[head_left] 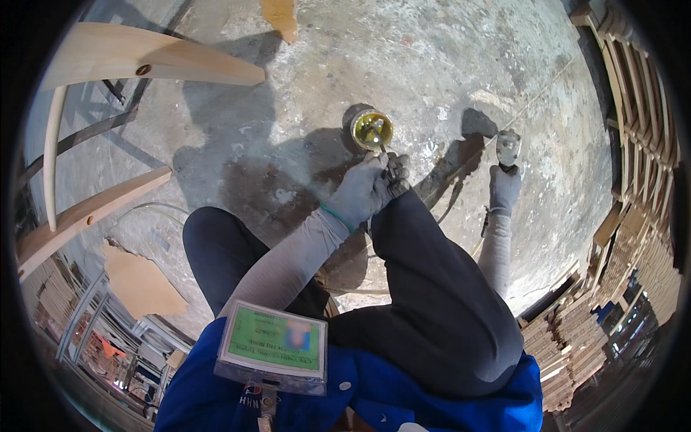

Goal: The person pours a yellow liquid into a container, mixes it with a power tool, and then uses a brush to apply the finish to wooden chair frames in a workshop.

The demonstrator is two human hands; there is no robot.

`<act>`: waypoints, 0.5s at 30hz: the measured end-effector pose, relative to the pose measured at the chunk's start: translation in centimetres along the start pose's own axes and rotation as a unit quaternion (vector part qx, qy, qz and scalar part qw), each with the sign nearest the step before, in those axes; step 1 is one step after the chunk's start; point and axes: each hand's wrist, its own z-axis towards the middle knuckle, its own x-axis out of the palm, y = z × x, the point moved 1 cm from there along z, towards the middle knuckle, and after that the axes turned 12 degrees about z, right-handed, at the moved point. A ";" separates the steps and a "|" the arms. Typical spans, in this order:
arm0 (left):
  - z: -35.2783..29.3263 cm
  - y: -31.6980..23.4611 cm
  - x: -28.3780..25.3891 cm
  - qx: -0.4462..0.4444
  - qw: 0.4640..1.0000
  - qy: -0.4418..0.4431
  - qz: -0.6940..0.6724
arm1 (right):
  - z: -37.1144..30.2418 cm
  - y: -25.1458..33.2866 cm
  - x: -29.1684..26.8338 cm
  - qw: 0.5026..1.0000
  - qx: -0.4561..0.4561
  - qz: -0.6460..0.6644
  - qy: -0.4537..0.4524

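Observation:
A small round pot with yellowish liquid in it stands on the floor ahead of me. My left hand, in a grey glove with darkened fingertips, is closed just on the near side of the pot. From its fingers a thin dark stick-like handle reaches into the pot; its lower end is unclear in the liquid. Out to the right, my right hand, also gloved, is closed round the dark neck of a tool with a rounded, greyish-white head. Its exact kind does not show.
Pale wooden frame parts stick in from the left, above another wooden rail. Torn cardboard lies on the concrete floor. Stacked wooden pieces line the right side. My bent knees come between my arms.

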 end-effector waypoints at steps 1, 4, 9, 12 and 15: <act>-0.1 0.0 -0.4 0.007 1.000 0.010 -0.004 | -0.7 0.0 -0.1 0.999 0.007 0.033 0.019; -0.1 0.3 -1.5 0.003 0.999 0.024 -0.046 | -4.6 1.9 -2.2 0.975 0.022 0.144 0.168; 0.2 0.5 -1.9 -0.017 0.995 0.017 -0.096 | -11.6 8.2 -5.9 0.722 0.207 0.587 0.302; 0.2 0.5 -1.6 -0.002 0.995 -0.008 -0.096 | -12.1 9.8 -7.5 0.824 -0.184 0.336 0.418; 0.1 -0.3 -1.9 -0.038 0.985 0.059 -0.159 | -12.0 10.4 -7.6 0.789 -0.385 0.123 0.463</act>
